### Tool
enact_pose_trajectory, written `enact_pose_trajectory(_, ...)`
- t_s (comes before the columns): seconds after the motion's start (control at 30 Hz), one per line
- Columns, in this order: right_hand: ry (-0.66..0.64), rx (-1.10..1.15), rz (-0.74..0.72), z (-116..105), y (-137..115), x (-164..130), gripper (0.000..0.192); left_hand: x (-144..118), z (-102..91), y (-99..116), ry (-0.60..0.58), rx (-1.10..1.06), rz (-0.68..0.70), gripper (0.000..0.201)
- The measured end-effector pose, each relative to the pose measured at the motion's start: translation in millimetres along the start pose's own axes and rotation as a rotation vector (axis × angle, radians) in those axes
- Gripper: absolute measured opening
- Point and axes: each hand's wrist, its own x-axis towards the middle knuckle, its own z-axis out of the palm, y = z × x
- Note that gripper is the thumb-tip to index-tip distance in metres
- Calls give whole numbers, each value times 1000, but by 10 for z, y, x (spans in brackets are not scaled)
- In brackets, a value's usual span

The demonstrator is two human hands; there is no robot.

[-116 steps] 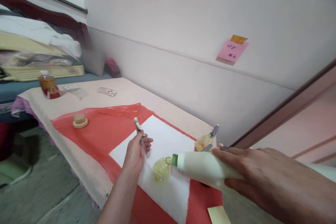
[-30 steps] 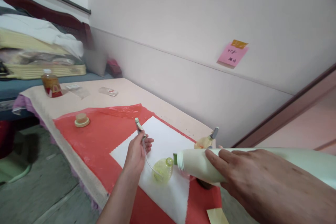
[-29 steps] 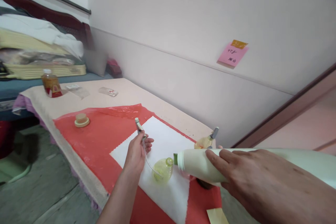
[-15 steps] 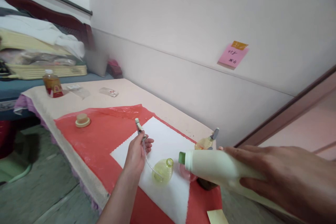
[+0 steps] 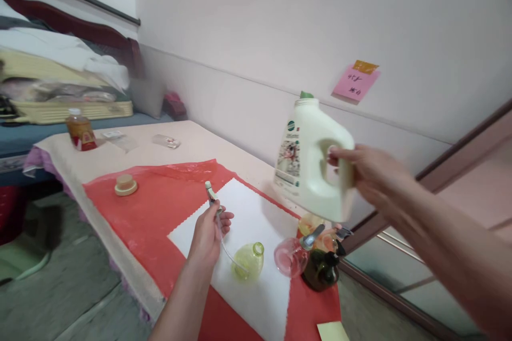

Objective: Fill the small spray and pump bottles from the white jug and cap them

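My right hand point(image 5: 366, 168) grips the handle of a big white detergent jug point(image 5: 310, 160), held upright in the air above the table's right end, green neck on top. My left hand point(image 5: 208, 232) is closed around a small spray pump head point(image 5: 210, 193) whose thin clear tube runs down into a small open yellow-green bottle point(image 5: 248, 260) standing on a white cloth point(image 5: 244, 224). The cloth lies on a red plastic sheet point(image 5: 152, 202).
Right of the yellow-green bottle stand a pink spray bottle point(image 5: 290, 256), a dark one point(image 5: 320, 272) and a yellow one point(image 5: 310, 222). A beige cap point(image 5: 125, 185) lies on the red sheet; an amber bottle point(image 5: 80, 129) stands far left. The wall with a pink note point(image 5: 355, 80) runs behind.
My right hand has swung the white jug from tilted with its mouth at the yellow-green bottle to upright and higher, away from it. The left hand has stayed put.
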Motion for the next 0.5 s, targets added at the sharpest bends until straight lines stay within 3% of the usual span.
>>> enact_pose_trajectory(0.13,-52,53,203,597,738,42,12,2,12,14,1,7,4,20)
enact_pose_trajectory(0.27,24,34,216,998,1616,-160,27,0,26,18,-7,5,11,20)
enact_pose_trajectory(0.4,80,-27,197,1084,2302,-408,27,-7,27,26,-8,4,22,21)
enact_pose_trajectory(0.5,23,-40,166,1000,2561,-532,29,-10,36,25,-12,1,34,19)
